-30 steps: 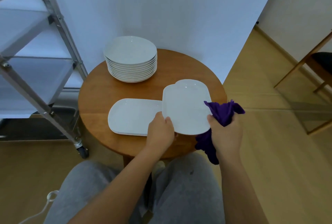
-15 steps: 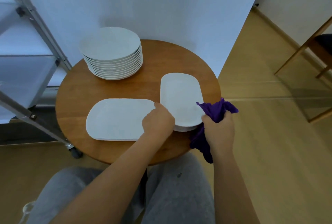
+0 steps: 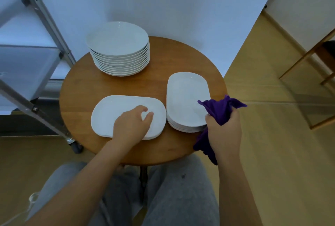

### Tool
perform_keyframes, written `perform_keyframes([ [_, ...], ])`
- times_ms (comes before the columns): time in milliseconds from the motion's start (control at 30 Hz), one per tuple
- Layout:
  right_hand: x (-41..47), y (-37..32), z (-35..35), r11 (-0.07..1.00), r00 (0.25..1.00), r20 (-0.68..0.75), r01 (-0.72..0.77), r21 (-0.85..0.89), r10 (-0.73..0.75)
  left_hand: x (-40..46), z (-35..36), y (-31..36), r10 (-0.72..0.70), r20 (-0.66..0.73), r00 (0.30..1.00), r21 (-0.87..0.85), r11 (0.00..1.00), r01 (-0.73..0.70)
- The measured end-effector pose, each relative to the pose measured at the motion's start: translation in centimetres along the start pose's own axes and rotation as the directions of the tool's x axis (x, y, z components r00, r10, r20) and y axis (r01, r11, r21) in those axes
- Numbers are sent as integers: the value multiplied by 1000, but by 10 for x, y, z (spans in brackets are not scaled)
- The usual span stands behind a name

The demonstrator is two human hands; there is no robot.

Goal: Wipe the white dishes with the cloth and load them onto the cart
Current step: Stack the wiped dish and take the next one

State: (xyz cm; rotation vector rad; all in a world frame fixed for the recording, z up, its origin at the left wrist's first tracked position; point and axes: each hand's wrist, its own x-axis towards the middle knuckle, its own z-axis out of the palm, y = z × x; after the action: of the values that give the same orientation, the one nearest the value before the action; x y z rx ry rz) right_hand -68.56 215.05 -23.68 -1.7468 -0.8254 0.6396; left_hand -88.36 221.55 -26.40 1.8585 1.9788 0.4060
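On the round wooden table a single white rectangular plate lies at the front left. A stack of white rectangular plates stands at the front right. Behind them is a tall stack of white round dishes. My left hand is over the single plate's right half, fingers loosely curled and holding nothing. My right hand grips a bunched purple cloth at the near right corner of the plate stack. The cloth's top end lies over that corner.
The metal cart with pale shelves stands left of the table, one caster near the table's edge. A white wall is right behind the table. My grey-trousered knees are under the front edge. A wooden chair frame stands far right.
The plate my left hand held now lies on the right stack. My left hand let go and moved left over the single plate. My right hand kept the cloth by the stack.
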Motion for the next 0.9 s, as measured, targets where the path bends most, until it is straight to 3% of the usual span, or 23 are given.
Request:
perform_keyframes([
  [167, -18, -22, 20, 997, 993, 106, 47, 57, -53, 2, -26, -80, -163, -250, 954, 32, 984, 176],
  [267, -32, -29, 43, 998, 977, 206, 50, 36, -56, 5, -31, -97, -233, -214, 949, 11, 970, 241],
  [633, -53, -20, 92, 992, 935, 353, 59, -113, -15, 14, -38, -104, -333, -158, 930, -476, 851, 223],
  [900, -51, -12, 99, 985, 930, 367, 32, -169, 33, 14, -39, -102, -448, -60, 892, -528, 773, 352],
])
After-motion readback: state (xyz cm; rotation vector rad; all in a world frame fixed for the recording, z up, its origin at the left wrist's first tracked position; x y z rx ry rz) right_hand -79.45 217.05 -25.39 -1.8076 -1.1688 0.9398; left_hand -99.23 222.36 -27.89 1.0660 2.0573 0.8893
